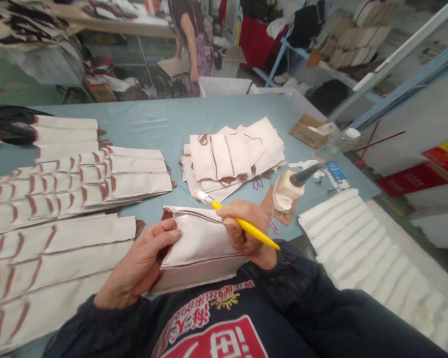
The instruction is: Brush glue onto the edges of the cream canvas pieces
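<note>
A white leather-like piece point(197, 237) with brown edges, folded into a bag-like shape, is held close to my body. My left hand point(145, 256) grips its left end, thumb on the white face. In my right hand point(248, 228) is a yellow-handled brush point(246, 227), its pale bristles pointing up and left, clear of the piece. That hand also rests against the piece's right end; whether its fingers grip the piece is partly hidden. Just beyond my right hand stands a cream-coloured bottle point(288, 188) with a dark conical top, on a brown pad point(268, 201).
Overlapping rows of similar white pieces point(78, 238) cover the table's left side. A loose pile point(235, 154) lies ahead on the blue table point(145, 119). White folded material point(373, 258) is at right. A cardboard box point(308, 130) sits at the far right; a person point(192, 40) stands beyond.
</note>
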Demonstrator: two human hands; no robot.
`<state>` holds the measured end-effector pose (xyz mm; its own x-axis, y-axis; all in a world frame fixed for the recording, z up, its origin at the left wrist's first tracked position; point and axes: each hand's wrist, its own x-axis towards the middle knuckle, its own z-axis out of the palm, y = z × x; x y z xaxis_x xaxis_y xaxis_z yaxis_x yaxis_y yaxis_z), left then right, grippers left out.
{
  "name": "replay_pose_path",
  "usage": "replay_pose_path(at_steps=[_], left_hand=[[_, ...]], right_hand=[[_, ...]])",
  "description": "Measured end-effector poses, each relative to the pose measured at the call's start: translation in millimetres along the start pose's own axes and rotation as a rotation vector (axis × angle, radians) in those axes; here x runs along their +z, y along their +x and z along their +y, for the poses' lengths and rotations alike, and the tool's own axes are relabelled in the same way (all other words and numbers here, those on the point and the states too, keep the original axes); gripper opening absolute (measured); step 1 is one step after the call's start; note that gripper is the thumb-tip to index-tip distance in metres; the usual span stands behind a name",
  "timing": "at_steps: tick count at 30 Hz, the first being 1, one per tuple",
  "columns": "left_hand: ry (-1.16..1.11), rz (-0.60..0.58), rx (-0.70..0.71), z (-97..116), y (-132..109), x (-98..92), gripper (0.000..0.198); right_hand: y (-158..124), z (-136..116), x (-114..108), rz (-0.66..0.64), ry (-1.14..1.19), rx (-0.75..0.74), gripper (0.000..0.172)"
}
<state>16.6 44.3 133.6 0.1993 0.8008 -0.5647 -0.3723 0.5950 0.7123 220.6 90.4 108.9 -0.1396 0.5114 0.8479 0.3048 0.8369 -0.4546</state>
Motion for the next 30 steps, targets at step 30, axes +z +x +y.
replay_pose_path(at_steps=[30], left_hand=[[1.052, -0.077, 0.566, -39, 1, -21.7, 0.031]], right_hand=[[-30, -2, -22, 0.019, -0.087, 0.258, 0.022]])
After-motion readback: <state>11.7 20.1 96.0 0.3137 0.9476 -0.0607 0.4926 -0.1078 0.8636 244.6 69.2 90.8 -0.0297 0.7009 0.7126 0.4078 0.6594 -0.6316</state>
